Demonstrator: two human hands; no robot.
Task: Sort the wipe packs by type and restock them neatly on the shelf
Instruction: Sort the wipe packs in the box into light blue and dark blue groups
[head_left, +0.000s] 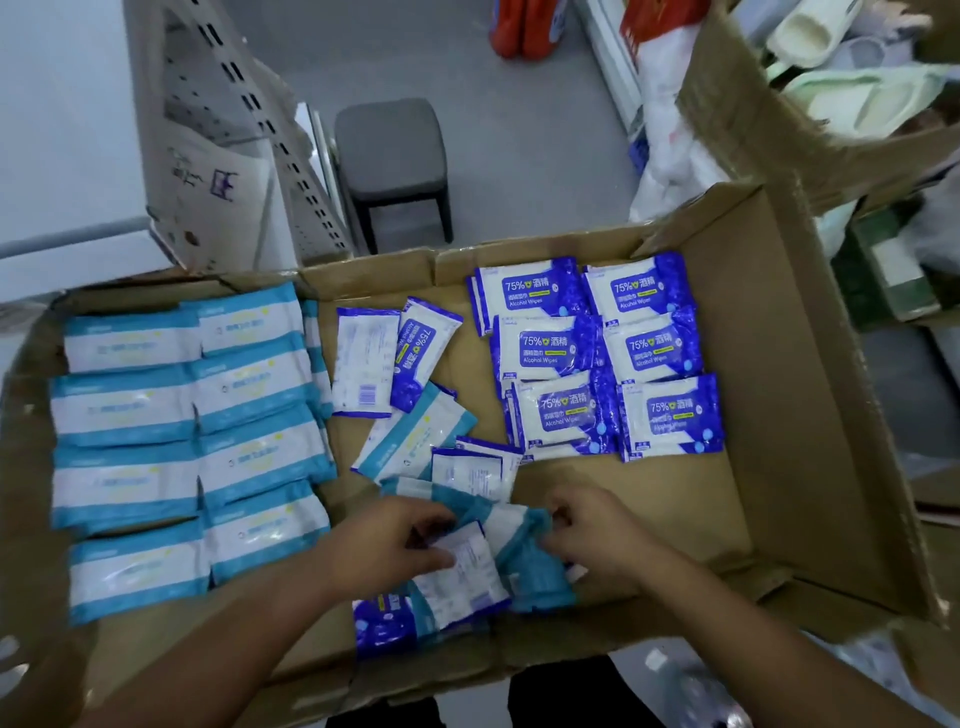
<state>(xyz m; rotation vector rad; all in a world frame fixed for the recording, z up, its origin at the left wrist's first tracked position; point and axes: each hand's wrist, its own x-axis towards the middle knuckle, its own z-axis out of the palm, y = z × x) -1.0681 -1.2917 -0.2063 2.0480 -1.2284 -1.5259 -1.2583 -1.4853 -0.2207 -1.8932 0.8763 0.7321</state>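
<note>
Two sorted blocks in cardboard box (810, 364): light-blue wipe packs (182, 431) in two columns at L, dark-blue 75% alcohol wipe packs (602, 353) stacked 2x3 at R. Loose mixed packs (395, 364) lie btwn them. L hand (384, 545) grips face-down pack (462, 577), thumb on top; R hand (597, 540) pinches teal pack (522, 540) just beside it, near box front edge
</note>
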